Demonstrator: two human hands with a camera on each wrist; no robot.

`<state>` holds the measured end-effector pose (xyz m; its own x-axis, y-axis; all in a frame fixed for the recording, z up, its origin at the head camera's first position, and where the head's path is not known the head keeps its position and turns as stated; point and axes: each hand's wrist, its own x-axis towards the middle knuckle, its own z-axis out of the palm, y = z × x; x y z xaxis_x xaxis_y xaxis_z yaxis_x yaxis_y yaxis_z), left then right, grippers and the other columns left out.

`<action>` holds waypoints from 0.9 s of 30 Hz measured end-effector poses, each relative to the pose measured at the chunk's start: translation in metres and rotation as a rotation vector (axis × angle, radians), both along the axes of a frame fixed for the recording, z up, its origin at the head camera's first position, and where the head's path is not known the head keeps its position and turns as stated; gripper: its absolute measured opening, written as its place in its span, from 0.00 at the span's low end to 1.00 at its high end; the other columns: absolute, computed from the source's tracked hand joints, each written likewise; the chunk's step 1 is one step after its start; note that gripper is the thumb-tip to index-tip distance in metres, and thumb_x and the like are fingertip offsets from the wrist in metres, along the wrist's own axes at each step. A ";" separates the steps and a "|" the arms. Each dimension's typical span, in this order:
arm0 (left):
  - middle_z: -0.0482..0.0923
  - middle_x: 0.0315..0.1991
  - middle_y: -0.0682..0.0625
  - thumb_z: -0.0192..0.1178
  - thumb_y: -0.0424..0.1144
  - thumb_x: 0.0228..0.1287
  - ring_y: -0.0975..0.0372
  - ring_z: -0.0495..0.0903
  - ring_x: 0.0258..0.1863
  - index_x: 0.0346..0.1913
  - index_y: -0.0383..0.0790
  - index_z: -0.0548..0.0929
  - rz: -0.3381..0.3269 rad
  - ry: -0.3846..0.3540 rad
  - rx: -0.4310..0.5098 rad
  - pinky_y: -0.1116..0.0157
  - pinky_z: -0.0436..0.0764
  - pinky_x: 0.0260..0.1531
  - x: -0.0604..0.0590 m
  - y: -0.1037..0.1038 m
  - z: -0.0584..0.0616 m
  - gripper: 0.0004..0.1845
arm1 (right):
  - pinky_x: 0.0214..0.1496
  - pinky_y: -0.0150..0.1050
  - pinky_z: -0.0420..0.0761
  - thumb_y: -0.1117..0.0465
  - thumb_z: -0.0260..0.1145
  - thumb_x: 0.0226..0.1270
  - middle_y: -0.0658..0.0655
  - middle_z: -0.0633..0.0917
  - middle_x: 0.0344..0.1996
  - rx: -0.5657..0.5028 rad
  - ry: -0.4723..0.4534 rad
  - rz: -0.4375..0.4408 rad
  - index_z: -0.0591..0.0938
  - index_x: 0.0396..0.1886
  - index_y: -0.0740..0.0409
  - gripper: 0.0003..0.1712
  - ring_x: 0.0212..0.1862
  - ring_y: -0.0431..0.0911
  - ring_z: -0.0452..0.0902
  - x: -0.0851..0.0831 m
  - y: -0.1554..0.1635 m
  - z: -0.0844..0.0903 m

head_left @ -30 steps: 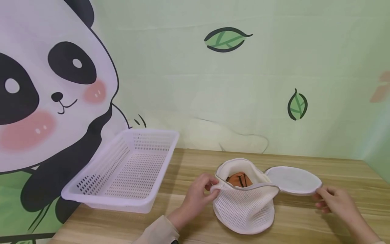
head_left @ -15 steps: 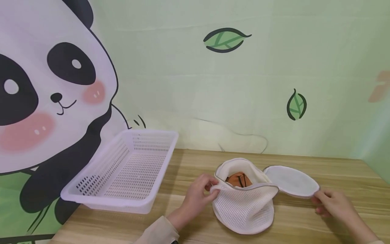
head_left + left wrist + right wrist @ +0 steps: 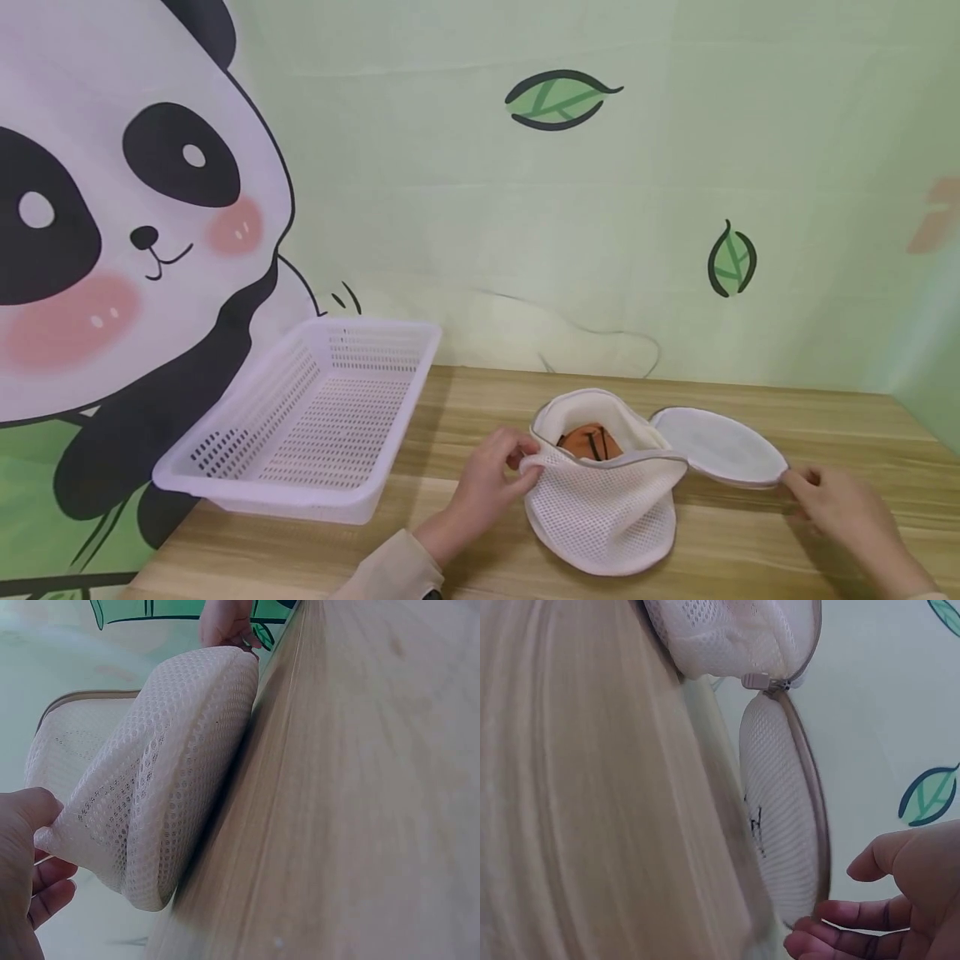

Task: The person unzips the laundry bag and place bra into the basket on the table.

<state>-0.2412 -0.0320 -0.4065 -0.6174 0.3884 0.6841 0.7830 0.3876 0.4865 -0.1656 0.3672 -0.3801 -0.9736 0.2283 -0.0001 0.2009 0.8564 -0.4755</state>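
Note:
A round white mesh zip bag [image 3: 600, 512] lies open on the wooden table [image 3: 465, 400], with an orange item [image 3: 588, 442] inside. My left hand [image 3: 525, 467] pinches the bag's rim on its left side; the left wrist view shows the mesh wall [image 3: 165, 787] held in that hand [image 3: 49, 825]. The bag's round lid flap [image 3: 716, 446] hangs open to the right, joined at the zip [image 3: 761, 680]. My right hand [image 3: 795, 482] is at the flap's far edge. In the right wrist view its fingertips [image 3: 810, 930] touch the flap [image 3: 780, 817], thumb apart.
A white perforated plastic basket [image 3: 262, 492] stands at the table's left, holding nothing I can see, its left end past the table's edge. Behind the table is a green wall with a panda and leaves. Bare wood lies in front of the bag.
My right hand has shifted slightly at the flap's right edge, and the flap's edge sits a little further left. My left hand and the bag have stayed put.

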 end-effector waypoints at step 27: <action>0.78 0.34 0.46 0.69 0.27 0.50 0.62 0.76 0.31 0.39 0.37 0.78 -0.001 -0.009 0.001 0.72 0.80 0.32 0.000 0.001 0.000 0.13 | 0.28 0.33 0.76 0.47 0.58 0.69 0.64 0.85 0.41 0.015 0.249 0.121 0.77 0.50 0.66 0.26 0.37 0.50 0.83 0.011 -0.056 0.048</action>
